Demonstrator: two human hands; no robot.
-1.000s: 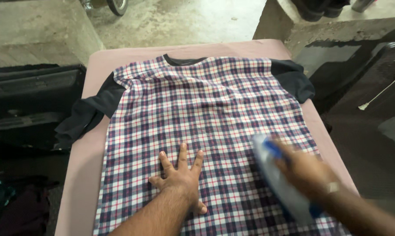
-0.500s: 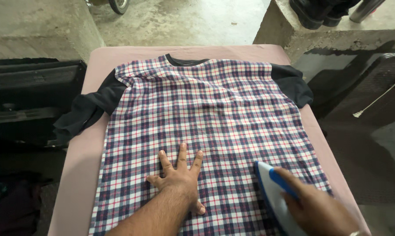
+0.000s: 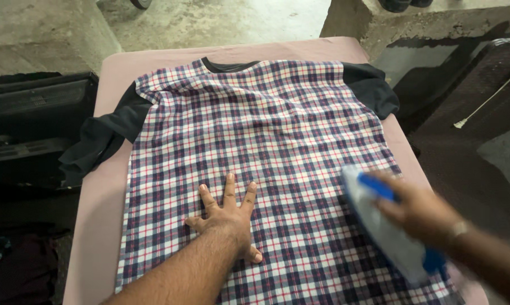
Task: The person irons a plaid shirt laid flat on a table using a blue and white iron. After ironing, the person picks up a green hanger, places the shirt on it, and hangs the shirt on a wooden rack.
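**Head view: palm on checked shirt, iron gripped at right**

Head camera looking down: left hand [image 3: 228, 217] spread flat, fingers [image 3: 230, 189] splayed wide and pointing far, palm pressed onto the shirt [image 3: 255, 130], holding nothing, only pinning the cloth. Thumb stretched toward the near right, touching fabric.

Right hand [image 3: 421, 212] wrapped shut around the blue handle of an iron [image 3: 379, 226], fingers curled over the top; blurred, so exact finger placement hard to tell. Iron white and blue, sitting on the shirt near its right edge, nose aimed far and slightly left. Well apart from the left hand, with checked cloth between.

Shirt lying flat, collar at the far side, hem toward the near edge; red, white and dark checks across the body, black sleeves. Left sleeve [image 3: 99, 138] drooping off the left edge of the board [image 3: 108, 192]; right sleeve [image 3: 370, 87] bunched at the far right corner.

Board covered in pale pink, running from near to far. Concrete floor [image 3: 221, 22] beyond the far end. Dark case [image 3: 29, 113] at left, beside the board.
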